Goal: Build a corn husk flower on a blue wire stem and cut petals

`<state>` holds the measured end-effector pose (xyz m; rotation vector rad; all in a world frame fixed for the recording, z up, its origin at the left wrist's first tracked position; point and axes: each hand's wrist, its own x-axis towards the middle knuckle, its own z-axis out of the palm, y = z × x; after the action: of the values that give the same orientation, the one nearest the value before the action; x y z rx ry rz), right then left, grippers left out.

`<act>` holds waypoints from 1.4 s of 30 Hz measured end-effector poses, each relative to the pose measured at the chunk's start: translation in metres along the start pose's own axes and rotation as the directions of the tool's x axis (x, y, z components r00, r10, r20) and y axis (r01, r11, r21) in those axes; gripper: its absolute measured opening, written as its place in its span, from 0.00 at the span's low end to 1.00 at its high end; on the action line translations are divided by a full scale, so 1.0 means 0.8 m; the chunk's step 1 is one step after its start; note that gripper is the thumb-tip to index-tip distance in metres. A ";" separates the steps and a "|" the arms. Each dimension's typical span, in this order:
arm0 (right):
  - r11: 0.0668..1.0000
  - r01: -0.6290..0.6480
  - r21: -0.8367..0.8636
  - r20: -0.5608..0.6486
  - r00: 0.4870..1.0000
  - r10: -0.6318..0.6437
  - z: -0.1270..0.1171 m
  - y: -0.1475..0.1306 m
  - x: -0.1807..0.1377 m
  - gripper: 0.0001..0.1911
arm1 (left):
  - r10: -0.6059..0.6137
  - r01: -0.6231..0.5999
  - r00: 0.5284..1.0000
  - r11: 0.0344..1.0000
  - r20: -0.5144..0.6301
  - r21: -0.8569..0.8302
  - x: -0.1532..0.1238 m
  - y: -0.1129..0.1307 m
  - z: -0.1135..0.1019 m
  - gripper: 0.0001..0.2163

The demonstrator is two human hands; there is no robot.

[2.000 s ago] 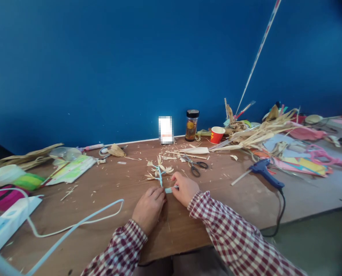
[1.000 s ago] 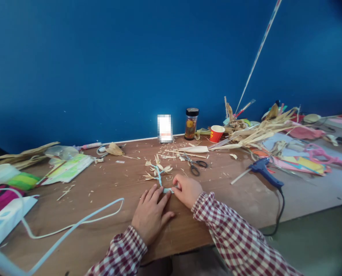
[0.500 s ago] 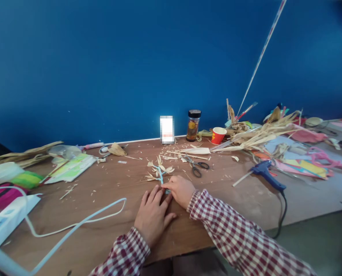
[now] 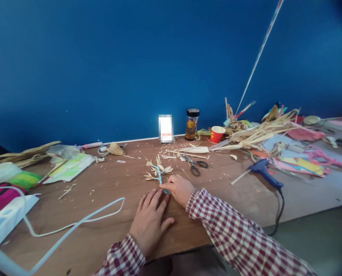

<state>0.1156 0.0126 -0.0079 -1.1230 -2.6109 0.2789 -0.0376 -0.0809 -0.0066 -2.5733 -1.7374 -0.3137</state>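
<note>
A small branch of pale husk flowers [image 4: 159,168] on a thin light-blue stem lies on the brown table. My right hand [image 4: 180,189] holds the lower end of its stem, thumb and fingers closed together. A bluish piece [image 4: 166,191] shows under those fingers; what it is I cannot make out. My left hand [image 4: 149,218] lies flat, palm down, its fingers stretched out and its fingertips just short of the stem's lower end. Black-handled scissors [image 4: 197,167] rest beyond my right hand.
A blue glue gun [image 4: 263,170] with its cord lies to the right. Dry husks [image 4: 260,134], a red paper cup [image 4: 217,135] and a dark-lidded jar [image 4: 192,125] stand behind. At left are a white cable [image 4: 81,222], a power strip [image 4: 18,214] and a green-and-white packet [image 4: 70,168]. Husk scraps are scattered about.
My left hand has drawn back a little toward me, uncovering more of the bluish piece. The right hand keeps its hold on the stem. The whole view has shifted slightly.
</note>
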 end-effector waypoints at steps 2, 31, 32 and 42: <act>1.000 0.006 0.017 0.006 1.000 -0.006 -0.002 0.001 0.000 0.18 | 0.014 -0.014 1.000 1.000 0.020 0.000 -0.006 -0.001 0.000 0.26; 0.864 -0.493 -0.096 -0.401 0.814 0.420 -0.105 0.081 -0.182 0.12 | 0.208 -0.199 0.968 0.977 -0.141 0.075 -0.015 -0.026 0.023 0.26; 0.804 -0.577 -0.146 -0.459 0.759 0.461 -0.111 0.099 -0.198 0.12 | 0.206 -0.197 0.969 0.977 -0.137 0.080 -0.015 -0.027 0.024 0.26; 0.338 -0.870 -0.359 -0.491 0.484 0.724 -0.131 0.201 -0.240 0.14 | 0.188 -0.177 0.976 0.978 -0.107 0.107 -0.015 -0.026 0.025 0.26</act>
<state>0.3853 -0.0124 0.0096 -2.4618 -1.6657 -0.5069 -0.0583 -0.0813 -0.0301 -2.5647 -1.4289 -0.3570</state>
